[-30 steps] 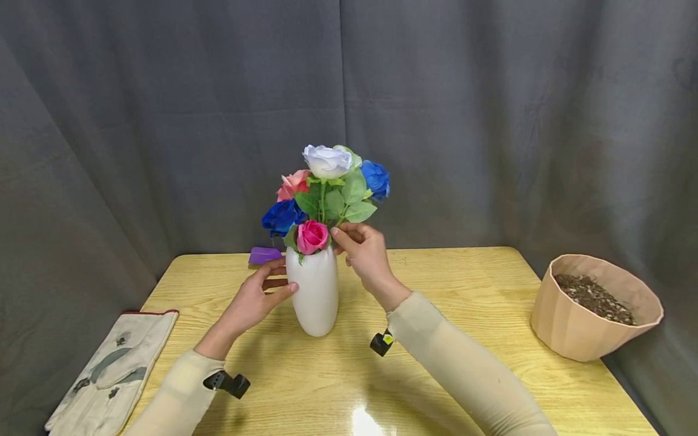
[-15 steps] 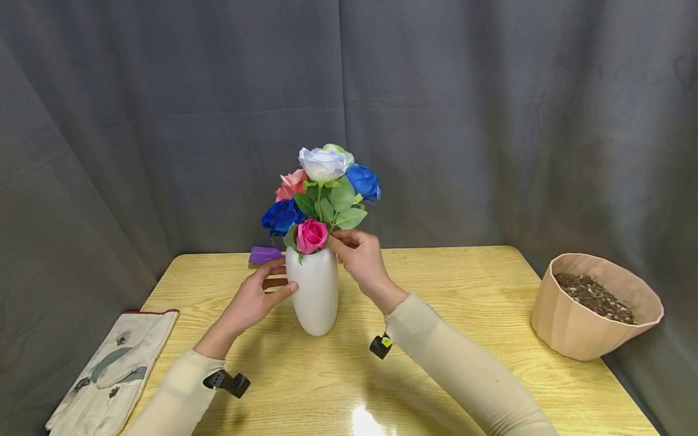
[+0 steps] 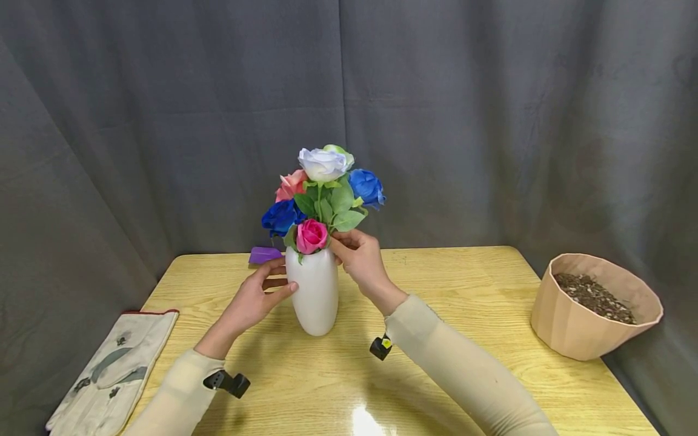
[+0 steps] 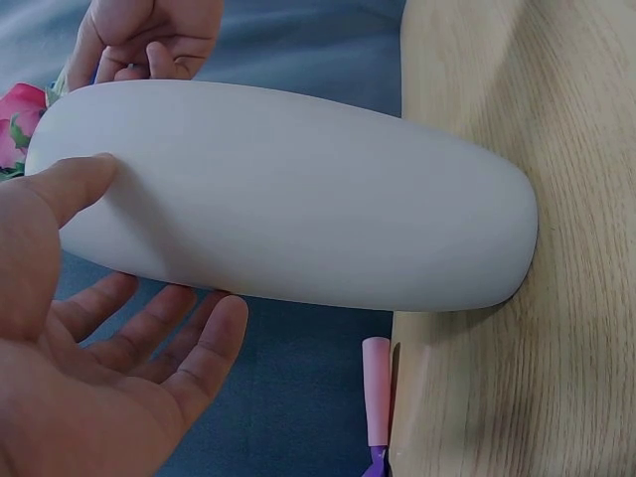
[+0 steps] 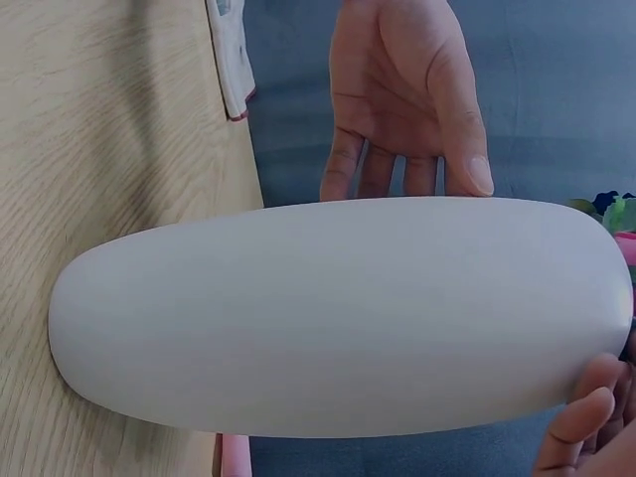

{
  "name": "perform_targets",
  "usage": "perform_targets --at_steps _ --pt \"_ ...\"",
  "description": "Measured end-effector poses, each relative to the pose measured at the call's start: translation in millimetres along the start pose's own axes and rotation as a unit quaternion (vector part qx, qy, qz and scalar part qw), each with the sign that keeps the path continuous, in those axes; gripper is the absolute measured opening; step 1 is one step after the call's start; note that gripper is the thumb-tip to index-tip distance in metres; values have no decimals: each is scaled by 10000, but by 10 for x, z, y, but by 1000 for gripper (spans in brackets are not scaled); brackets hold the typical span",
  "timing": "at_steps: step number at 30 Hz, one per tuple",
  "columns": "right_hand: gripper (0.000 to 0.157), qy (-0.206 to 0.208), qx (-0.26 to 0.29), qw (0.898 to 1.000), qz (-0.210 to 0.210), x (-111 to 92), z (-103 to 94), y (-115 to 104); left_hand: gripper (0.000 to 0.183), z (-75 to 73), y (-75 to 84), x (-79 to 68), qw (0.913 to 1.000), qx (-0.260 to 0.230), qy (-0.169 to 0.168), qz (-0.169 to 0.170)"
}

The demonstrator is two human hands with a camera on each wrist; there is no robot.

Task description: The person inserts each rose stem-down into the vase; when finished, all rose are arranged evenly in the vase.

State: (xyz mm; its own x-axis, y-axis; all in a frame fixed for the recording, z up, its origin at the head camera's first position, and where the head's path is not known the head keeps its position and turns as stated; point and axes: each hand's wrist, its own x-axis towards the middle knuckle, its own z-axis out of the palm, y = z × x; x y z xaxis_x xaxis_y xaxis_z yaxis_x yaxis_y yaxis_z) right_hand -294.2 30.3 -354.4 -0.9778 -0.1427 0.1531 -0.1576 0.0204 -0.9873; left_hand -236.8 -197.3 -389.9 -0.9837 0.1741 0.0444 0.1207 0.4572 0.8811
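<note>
A white vase point(image 3: 316, 297) stands upright on the table with a bunch of artificial roses in its mouth. My left hand point(image 3: 253, 300) holds its left side, thumb on the front and fingers spread round the back. At the rim, my right hand point(image 3: 366, 263) pinches a stem between thumb and fingers, below the lighter blue rose point(image 3: 366, 186). A white rose point(image 3: 323, 164) tops the bunch, with a coral rose point(image 3: 291, 184) and a dark blue rose point(image 3: 282, 217) at left. The pink rose point(image 3: 312, 236) sits low in front. In the right wrist view, the vase hides my left fingertips.
A purple trowel blade point(image 3: 264, 255) lies behind my left hand; its pink handle point(image 4: 377, 388) shows in the left wrist view. Pale work gloves point(image 3: 111, 369) lie at the left edge. A peach pot point(image 3: 567, 321) with soil stands at right. A grey curtain point(image 3: 436, 121) hangs behind.
My right hand has moved slightly down and left, closer to the rim. The lighter blue rose has shifted left and lower, and the white rose a little left. My left hand stays put.
</note>
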Motion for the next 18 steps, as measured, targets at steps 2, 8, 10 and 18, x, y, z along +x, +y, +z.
perform_targets --at_steps 2,8,10,18 --pt "23 -23 -6 10000 33 0 -2 -1 70 -4 -12 3 10000 8 2 14" --pt "24 -122 26 9998 150 -16 -46 3 70 -6 -15 2 10000 12 1 14" --pt "22 -186 42 9997 163 -20 -72 20 69 -10 -8 -2 10000 39 8 29" --pt "21 -554 -346 9978 111 -33 -238 103 62 -52 -47 -13 9988 385 171 236"
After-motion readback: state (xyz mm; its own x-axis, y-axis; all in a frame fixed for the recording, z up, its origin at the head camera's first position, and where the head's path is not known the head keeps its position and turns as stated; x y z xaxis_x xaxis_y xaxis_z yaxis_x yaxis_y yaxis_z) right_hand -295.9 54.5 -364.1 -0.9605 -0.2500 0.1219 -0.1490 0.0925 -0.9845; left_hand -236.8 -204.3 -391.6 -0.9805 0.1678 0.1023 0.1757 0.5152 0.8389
